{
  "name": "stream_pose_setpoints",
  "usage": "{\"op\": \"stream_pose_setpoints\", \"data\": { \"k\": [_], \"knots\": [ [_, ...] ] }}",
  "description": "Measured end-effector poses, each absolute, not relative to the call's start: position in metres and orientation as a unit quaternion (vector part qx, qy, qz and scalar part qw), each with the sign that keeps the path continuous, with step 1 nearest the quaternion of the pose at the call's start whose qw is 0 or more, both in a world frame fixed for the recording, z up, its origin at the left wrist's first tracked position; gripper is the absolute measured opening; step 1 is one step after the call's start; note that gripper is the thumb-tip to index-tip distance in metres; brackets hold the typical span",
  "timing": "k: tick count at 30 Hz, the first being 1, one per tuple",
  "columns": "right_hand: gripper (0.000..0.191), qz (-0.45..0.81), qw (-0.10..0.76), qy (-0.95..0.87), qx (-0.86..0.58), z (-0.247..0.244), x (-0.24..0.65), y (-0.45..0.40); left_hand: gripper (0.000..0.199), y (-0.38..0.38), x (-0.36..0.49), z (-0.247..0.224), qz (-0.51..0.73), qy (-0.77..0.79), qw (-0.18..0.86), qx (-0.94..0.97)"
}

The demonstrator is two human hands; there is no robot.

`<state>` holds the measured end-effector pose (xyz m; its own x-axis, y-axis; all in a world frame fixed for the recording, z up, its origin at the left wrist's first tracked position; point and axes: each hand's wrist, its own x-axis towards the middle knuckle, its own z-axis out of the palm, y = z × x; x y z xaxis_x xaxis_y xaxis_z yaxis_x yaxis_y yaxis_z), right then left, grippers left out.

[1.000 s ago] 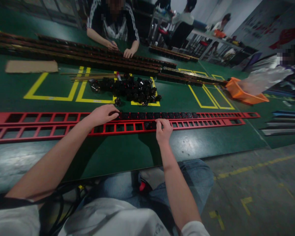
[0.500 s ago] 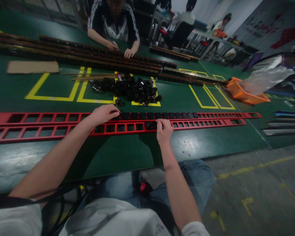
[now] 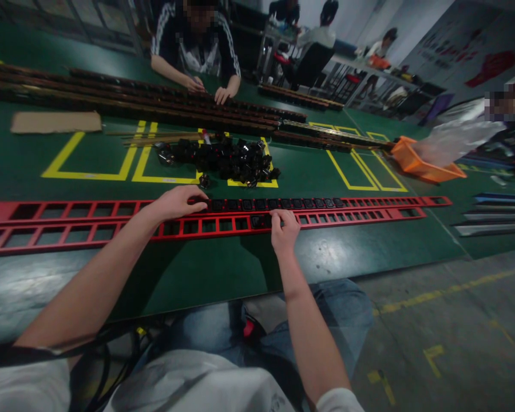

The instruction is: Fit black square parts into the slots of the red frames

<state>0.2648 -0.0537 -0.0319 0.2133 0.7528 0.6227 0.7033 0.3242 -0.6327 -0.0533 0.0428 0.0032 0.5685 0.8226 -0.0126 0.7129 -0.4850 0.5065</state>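
Note:
Two long red slotted strips (image 3: 189, 228) lie side by side across the green table. Black square modules (image 3: 261, 204) fill several slots of the far strip. One more module (image 3: 257, 221) sits in the near strip, just left of my right hand (image 3: 285, 228). That hand has its fingers curled together over the near strip, and what they pinch is hidden. My left hand (image 3: 181, 201) rests on the far strip at the left end of the module row, its fingers bent and their tips over a slot; whatever is under them cannot be made out.
Beyond the strips lies a pile of black parts (image 3: 236, 160), with thin rods and a cardboard piece (image 3: 55, 122) to its left. Long dark rails (image 3: 154, 103) cross the table before another person's hands. An orange bin (image 3: 424, 163) with plastic stands at right.
The whole view has shifted slightly. Both hands keep nearly the same places on the strips, with no clear change in what they touch.

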Motion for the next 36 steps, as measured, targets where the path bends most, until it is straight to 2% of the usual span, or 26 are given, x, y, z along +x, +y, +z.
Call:
{"op": "stream_pose_setpoints", "data": {
  "k": [5, 8, 13, 17, 20, 24, 29, 33, 36],
  "knots": [
    [0.024, 0.024, 0.524, -0.629, -0.574, -0.032, 0.265, -0.053, 0.047, 0.041, -0.052, 0.003, 0.106, 0.459, 0.25, 0.846],
    [0.024, 0.021, 0.521, -0.63, -0.576, -0.033, 0.265, -0.053, 0.049, 0.043, -0.055, 0.002, 0.1, 0.463, 0.216, 0.853],
    [0.025, 0.027, 0.515, -0.631, -0.579, -0.033, 0.266, -0.052, 0.074, 0.067, -0.082, -0.002, 0.163, 0.576, 0.062, 0.799],
    [0.025, 0.023, 0.522, -0.629, -0.575, -0.034, 0.266, -0.052, 0.083, 0.086, -0.103, -0.006, 0.138, 0.628, 0.063, 0.764],
    [0.024, 0.022, 0.523, -0.631, -0.573, -0.034, 0.266, -0.051, 0.071, 0.087, -0.105, -0.008, 0.123, 0.615, 0.052, 0.777],
    [0.024, 0.022, 0.523, -0.631, -0.572, -0.033, 0.266, -0.052, 0.054, 0.083, -0.103, -0.012, 0.188, 0.584, 0.014, 0.79],
    [0.024, 0.023, 0.522, -0.631, -0.573, -0.034, 0.266, -0.052, 0.044, 0.084, -0.105, -0.02, 0.169, 0.568, 0.071, 0.802],
    [0.024, 0.025, 0.522, -0.629, -0.576, -0.034, 0.266, -0.051, 0.041, 0.073, -0.104, -0.018, 0.174, 0.567, 0.096, 0.8],
    [0.025, 0.029, 0.514, -0.629, -0.583, -0.034, 0.266, -0.052, 0.047, 0.061, -0.102, -0.015, 0.195, 0.551, 0.1, 0.805]
  ]
}}
